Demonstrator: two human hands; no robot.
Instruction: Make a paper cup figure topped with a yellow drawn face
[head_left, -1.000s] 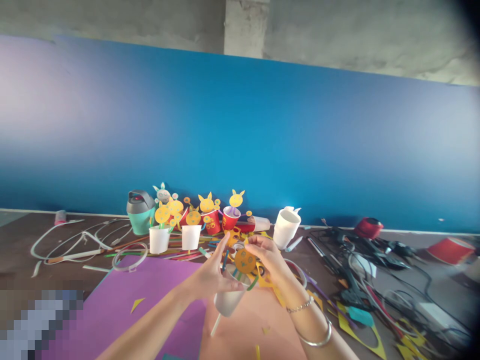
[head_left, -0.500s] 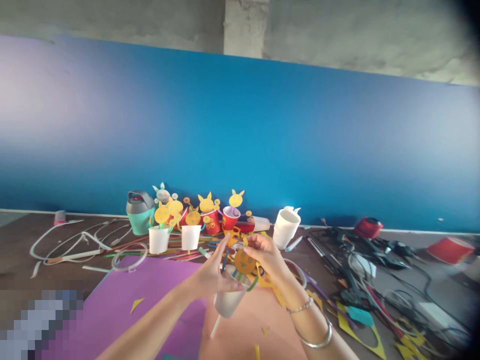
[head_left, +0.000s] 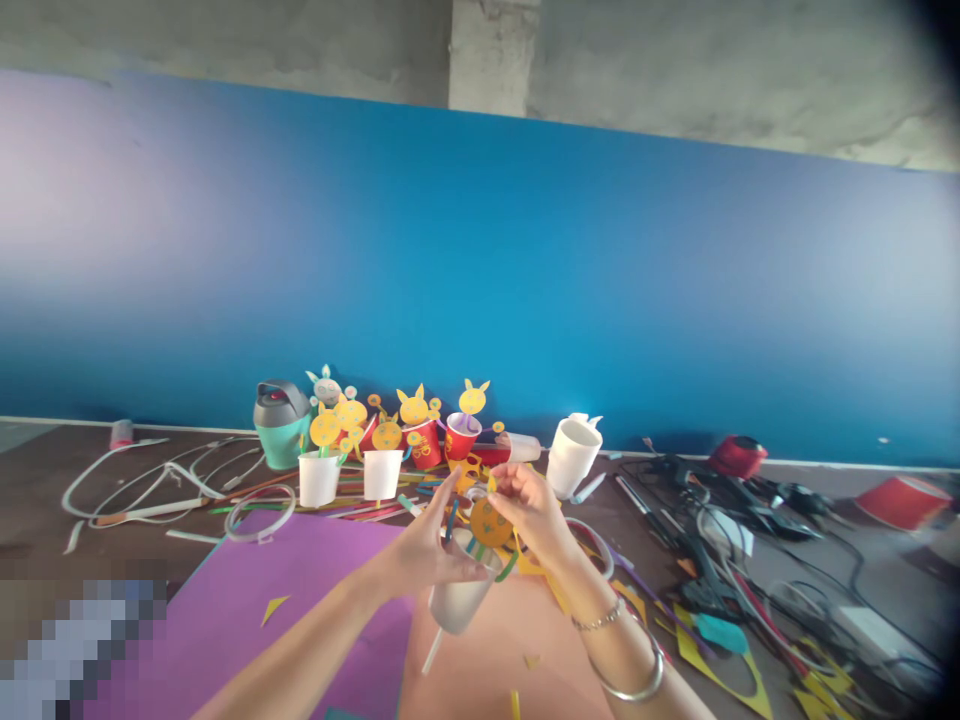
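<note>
My left hand (head_left: 429, 545) holds a white paper cup (head_left: 457, 603) tilted above the orange sheet, thumb along its rim. A white straw (head_left: 432, 650) sticks out of the cup's bottom. From the cup's mouth rises a round yellow paper face (head_left: 491, 522) with drawn features, on green and blue strips. My right hand (head_left: 525, 497) pinches a small pointed yellow paper piece (head_left: 492, 483) at the top edge of the face. A green bent strip (head_left: 509, 568) curves out on the cup's right side.
Behind stand white cups (head_left: 319, 480) and red cups (head_left: 424, 445) with paper faces, a green-grey bottle (head_left: 282, 430) and a large white cup (head_left: 573, 455). Purple paper (head_left: 300, 580) and orange paper (head_left: 525, 640) lie in front; black cables (head_left: 787, 510) and yellow scraps (head_left: 705, 660) are at right.
Both hands and the cup stay almost in place. The fingers of my right hand have shifted very slightly at the top of the face.
</note>
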